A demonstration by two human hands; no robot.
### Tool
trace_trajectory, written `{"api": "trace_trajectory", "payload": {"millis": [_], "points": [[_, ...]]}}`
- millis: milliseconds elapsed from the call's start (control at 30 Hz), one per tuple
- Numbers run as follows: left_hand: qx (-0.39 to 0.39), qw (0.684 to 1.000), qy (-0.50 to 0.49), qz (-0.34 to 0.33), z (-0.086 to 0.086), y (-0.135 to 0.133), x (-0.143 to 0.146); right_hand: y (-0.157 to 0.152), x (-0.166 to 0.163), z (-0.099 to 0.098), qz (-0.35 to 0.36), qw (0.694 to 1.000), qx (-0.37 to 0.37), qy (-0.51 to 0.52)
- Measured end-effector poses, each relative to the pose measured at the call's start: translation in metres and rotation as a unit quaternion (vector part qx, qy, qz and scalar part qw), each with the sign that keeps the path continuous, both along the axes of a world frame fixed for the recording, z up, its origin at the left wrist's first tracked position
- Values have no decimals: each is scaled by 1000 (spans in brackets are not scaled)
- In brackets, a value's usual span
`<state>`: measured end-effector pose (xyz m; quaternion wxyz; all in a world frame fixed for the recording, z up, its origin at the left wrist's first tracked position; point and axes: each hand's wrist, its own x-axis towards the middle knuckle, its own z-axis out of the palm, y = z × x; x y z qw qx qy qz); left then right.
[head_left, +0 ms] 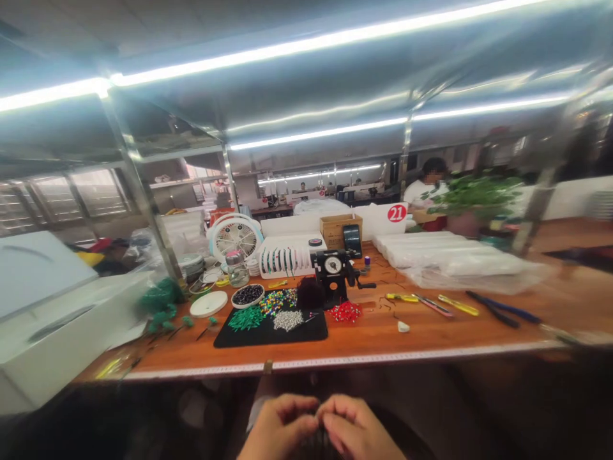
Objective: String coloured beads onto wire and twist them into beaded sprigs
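Below the table's front edge, my left hand (pixel 282 427) and my right hand (pixel 353 427) meet fingertip to fingertip over my lap. Both are closed in a pinch. Whatever lies between the fingertips is too small and dark to make out. On the table beyond them is a black mat (pixel 268 339) bearing green tube-like pieces (pixel 246 317), silvery pieces (pixel 288 320) and multicoloured beads (pixel 279 300). A bowl of black beads (pixel 248 294) stands at the mat's back left, and red beads (pixel 345 312) lie to its right.
A black hand-cranked machine with a dial (pixel 332 265) stands behind the mat. Pliers (pixel 498 309) and yellow-handled tools (pixel 458 305) lie right. A white fan (pixel 236 239), a cardboard box (pixel 339 229) and plastic-wrapped packs (pixel 445 252) line the back. A person (pixel 426 185) sits beyond.
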<state>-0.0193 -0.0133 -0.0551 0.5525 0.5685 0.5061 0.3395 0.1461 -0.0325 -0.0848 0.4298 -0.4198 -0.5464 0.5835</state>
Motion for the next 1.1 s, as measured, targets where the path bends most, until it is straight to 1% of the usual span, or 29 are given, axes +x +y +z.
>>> {"api": "trace_trajectory", "payload": {"millis": [33,100,167,267,367,400,433,467,500,567,633,700,800,867,933,1000,1033,1100], "points": [[-14,999,-36,6,-9,0,4,1,0,-1,10,1000,4,-12],[-28,997,-74,17,-22,2,9,2,0,-4,28,998,10,-47],[-23,996,-88,21,-27,2,11,4,1,-6,38,997,12,-70],[-13,990,-141,9,-25,-1,11,3,0,-7,51,996,5,-76],[-24,985,-162,-51,-23,-7,10,1,-5,-5,80,993,8,-88],[-14,987,-145,-71,-21,-8,9,1,-6,-5,100,990,17,-96],[15,990,-111,-82,-19,-8,7,1,-7,-4,116,987,27,-111],[60,993,-68,-82,-16,-8,4,2,-7,-4,121,983,40,-133],[114,991,-20,-71,-12,-8,1,3,-7,-4,113,979,55,-162],[215,974,67,-21,1,-6,-9,6,-2,-4,64,967,90,-228],[263,958,104,48,17,-5,-20,8,5,-6,23,950,120,-286],[283,945,122,110,31,-4,-32,9,12,-10,4,935,144,-325],[288,932,143,164,45,-5,-45,6,21,-16,2,928,150,-342],[280,934,144,167,50,-6,-49,2,25,-15,7,932,139,-335],[266,941,141,156,52,-8,-50,-2,30,-8,0,935,142,-324],[254,945,132,156,52,-7,-48,-4,38,4,-23,932,184,-311],[245,949,122,155,51,-6,-46,-3,44,11,-43,925,215,-309],[212,963,98,137,48,-2,-39,4,56,22,-102,896,274,-333]]}}
